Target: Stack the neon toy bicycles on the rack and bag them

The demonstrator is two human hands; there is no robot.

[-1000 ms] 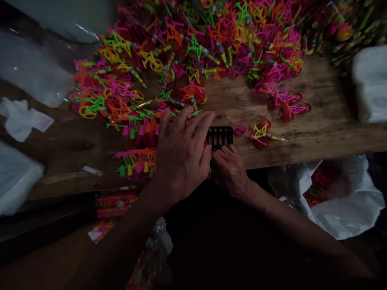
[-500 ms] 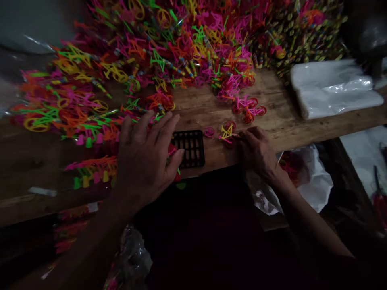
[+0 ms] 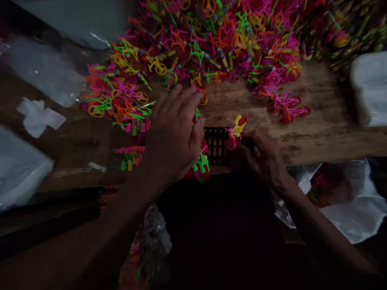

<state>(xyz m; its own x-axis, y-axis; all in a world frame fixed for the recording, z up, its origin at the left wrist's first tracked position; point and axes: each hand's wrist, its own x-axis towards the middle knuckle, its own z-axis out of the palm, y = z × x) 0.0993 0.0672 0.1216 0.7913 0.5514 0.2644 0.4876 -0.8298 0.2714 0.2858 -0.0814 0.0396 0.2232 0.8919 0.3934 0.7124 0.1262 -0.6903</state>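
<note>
A black slotted plastic rack (image 3: 216, 145) lies at the near edge of a wooden table (image 3: 317, 133). My left hand (image 3: 173, 135) rests palm down over its left part with fingers stretched forward, covering small green and red toy pieces (image 3: 201, 166). My right hand (image 3: 263, 159) is closed on a small yellow and pink toy bicycle (image 3: 236, 133), held at the rack's right end. A big heap of neon plastic toy bicycles (image 3: 211, 44) covers the far side of the table.
A few pink and red toy bicycles (image 3: 287, 108) lie apart on the wood. Stacked clear plastic bags (image 3: 370, 88) sit at the right edge. A white bag with red parts (image 3: 341, 201) hangs below the table. Crumpled paper (image 3: 38, 117) and plastic wrap (image 3: 45, 76) lie left.
My right hand picked up the yellow and pink toy bicycle from the table and brought it left to the rack. My left hand stayed over the rack's left part.
</note>
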